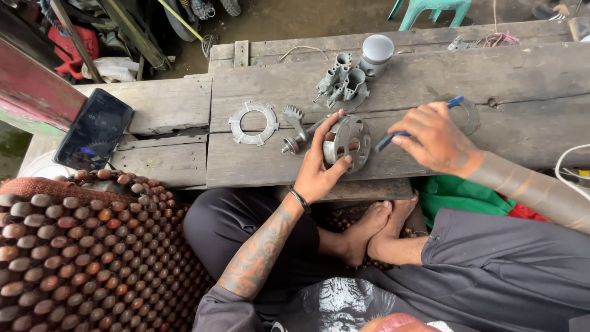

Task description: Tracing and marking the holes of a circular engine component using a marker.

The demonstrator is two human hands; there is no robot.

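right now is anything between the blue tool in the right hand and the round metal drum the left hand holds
Nothing visible. The blue tool in the right hand points at the round metal drum, which the left hand grips upright on the wooden bench; only bare wood lies between them.

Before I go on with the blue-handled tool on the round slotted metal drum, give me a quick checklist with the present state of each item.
1. Left hand grips the round slotted metal drum: ok, thumb and fingers wrap its rim.
2. Drum rests on the grey wooden plank bench: ok.
3. Right hand holds the blue-handled tool: ok.
4. Tool tip is seated in the drum: cannot tell, the tip is not clear to see.
5. Geared metal shaft lies apart from the drum: ok, just left of the left hand.
6. Flat notched metal ring lies out of the way: ok, farther left on the bench.
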